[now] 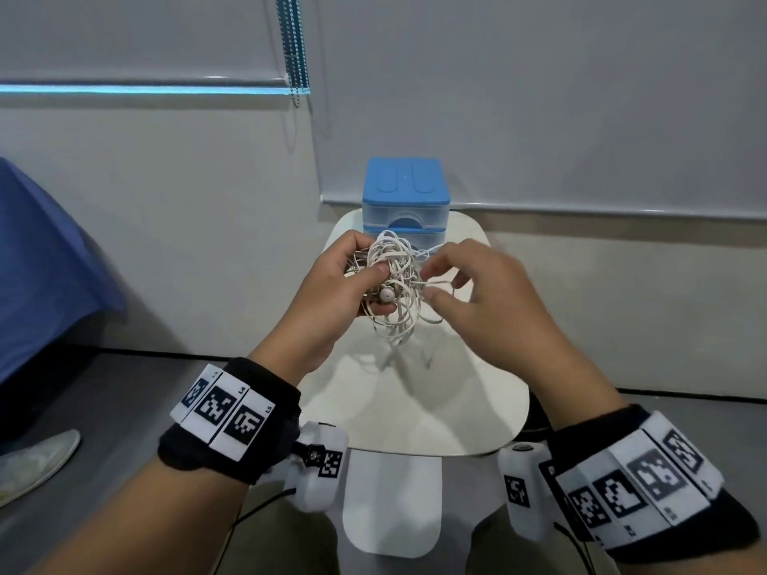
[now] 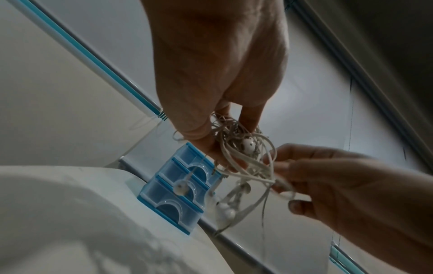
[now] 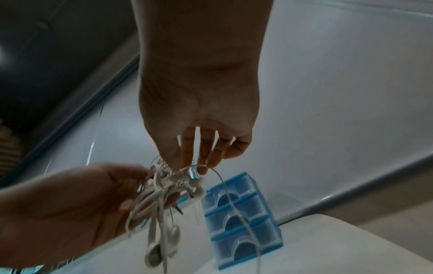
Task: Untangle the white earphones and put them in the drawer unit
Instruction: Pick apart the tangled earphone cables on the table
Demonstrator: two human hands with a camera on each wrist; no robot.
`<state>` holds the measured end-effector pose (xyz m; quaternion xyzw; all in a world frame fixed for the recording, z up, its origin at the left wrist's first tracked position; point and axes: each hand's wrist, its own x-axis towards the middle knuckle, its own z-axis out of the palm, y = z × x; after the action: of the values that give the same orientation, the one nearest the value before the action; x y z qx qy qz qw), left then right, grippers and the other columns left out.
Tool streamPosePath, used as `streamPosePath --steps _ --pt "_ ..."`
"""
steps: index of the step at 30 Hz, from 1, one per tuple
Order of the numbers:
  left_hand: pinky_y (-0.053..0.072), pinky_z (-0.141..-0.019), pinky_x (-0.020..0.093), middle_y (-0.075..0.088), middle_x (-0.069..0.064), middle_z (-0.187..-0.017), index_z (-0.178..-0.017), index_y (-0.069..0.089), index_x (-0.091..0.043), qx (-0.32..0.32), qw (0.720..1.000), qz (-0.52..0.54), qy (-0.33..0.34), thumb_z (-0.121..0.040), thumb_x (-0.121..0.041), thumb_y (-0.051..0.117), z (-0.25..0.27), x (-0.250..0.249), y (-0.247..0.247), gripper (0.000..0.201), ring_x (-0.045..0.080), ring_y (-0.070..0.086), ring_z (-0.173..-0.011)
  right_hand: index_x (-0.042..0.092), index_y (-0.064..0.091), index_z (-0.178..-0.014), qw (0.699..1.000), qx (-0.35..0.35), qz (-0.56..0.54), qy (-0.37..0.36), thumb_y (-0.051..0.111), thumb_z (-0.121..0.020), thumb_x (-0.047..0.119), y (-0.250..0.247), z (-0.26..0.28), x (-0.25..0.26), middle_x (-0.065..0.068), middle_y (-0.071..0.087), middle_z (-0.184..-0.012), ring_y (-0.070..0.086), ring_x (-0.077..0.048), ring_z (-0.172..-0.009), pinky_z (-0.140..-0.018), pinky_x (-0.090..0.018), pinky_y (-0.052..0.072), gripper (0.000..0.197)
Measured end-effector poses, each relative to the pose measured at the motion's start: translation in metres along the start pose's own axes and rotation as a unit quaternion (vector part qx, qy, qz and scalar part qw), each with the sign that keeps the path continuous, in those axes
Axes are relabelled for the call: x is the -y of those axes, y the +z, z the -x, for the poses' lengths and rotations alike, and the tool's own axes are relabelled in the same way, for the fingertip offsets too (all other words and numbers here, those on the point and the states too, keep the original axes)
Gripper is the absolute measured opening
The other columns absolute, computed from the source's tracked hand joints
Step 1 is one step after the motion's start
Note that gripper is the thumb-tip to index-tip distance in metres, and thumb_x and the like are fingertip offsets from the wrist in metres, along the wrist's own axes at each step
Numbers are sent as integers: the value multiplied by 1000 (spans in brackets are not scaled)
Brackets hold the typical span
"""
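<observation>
A tangled bundle of white earphones [image 1: 394,284] hangs in the air above the small white table [image 1: 415,408]. My left hand [image 1: 352,280] grips the bundle from the left, thumb pressed on the cords. My right hand [image 1: 448,280] pinches a strand at the bundle's right side. The blue drawer unit [image 1: 406,201] with clear drawers stands at the table's far edge, all drawers closed. In the left wrist view the earphones [image 2: 243,163] dangle with earbuds hanging before the drawer unit [image 2: 178,189]. In the right wrist view the earphones [image 3: 164,194] hang left of the drawer unit [image 3: 243,222].
A grey wall and a lowered window blind [image 1: 539,97] rise behind the table. A bead chain [image 1: 294,47] hangs at the top. Blue fabric [image 1: 41,263] lies at the left, with a shoe [image 1: 37,458] on the grey floor.
</observation>
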<state>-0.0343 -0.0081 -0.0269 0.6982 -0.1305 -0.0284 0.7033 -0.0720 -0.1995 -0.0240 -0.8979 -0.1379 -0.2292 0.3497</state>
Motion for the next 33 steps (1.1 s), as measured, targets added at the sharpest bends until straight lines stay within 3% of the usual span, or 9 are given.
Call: streamPosePath --steps 4,8,11,14,18,21,24,29,33 --pt "62 -74 36 71 9 -96 -100 62 -12 -6 1000 -4 -11 -102 -6 60 1 2 -1 6 17 66 -71 27 65 -89 1000 17 10 13 75 -90 21 9 2 -5 15 66 -87 54 2 -82 -72 -7 38 12" --pt "64 -76 37 71 12 -95 -105 62 -8 17 998 39 -44 -102 -3 54 2 0 -3 10 20 68 -75 23 68 -78 999 -4 31 43 79 -87 22 8 2 -9 13 64 -67 57 -9 -68 -68 -35 51 14" --pt "62 -88 47 70 16 -103 -114 63 -3 39 994 81 -69 -100 -1 42 2 -1 -3 25 26 68 -86 25 69 -83 998 -13 10 63 78 -87 20 6 3 -8 12 67 -65 62 -15 -69 -72 -38 54 11" --pt "63 -84 42 69 15 -105 -118 63 -3 52 993 77 -70 -94 10 37 3 -2 0 37 24 69 -86 23 67 -78 997 -14 -19 74 78 -84 14 7 1 -8 8 68 -63 63 -15 -65 -72 -40 55 16" --pt "63 -79 34 69 15 -106 -124 60 -3 59 996 46 -53 -92 17 42 5 -1 2 41 23 69 -86 22 71 -75 996 -10 -31 85 80 -83 14 8 -1 -7 8 69 -66 58 -7 -59 -67 -30 49 15" --pt "63 -81 37 70 13 -104 -122 60 -6 52 996 56 -49 -94 15 43 5 -1 1 39 24 69 -86 24 78 -79 992 -14 -63 106 80 -85 13 1 2 -10 11 70 -68 58 -2 -55 -57 -12 40 13" --pt "60 -89 45 68 15 -108 -123 60 -8 45 998 32 -37 -94 15 45 4 -1 0 40 26 69 -89 21 78 -82 985 -18 -119 127 78 -86 5 -4 3 -14 9 70 -68 61 -7 -53 -56 -10 43 17" --pt "60 -94 52 65 20 -122 -122 63 -17 45 999 -19 -14 -92 17 51 4 0 6 47 26 71 -90 19 66 -80 976 -34 -177 125 80 -81 1 4 2 -12 -1 69 -70 58 -18 -54 -59 -41 58 23" --pt "58 -96 57 67 15 -119 -118 66 -22 40 999 -24 -13 -91 15 55 4 2 3 47 31 71 -92 21 63 -79 977 -46 -164 127 81 -80 2 2 3 -16 -3 69 -72 56 -16 -54 -63 -45 59 26"
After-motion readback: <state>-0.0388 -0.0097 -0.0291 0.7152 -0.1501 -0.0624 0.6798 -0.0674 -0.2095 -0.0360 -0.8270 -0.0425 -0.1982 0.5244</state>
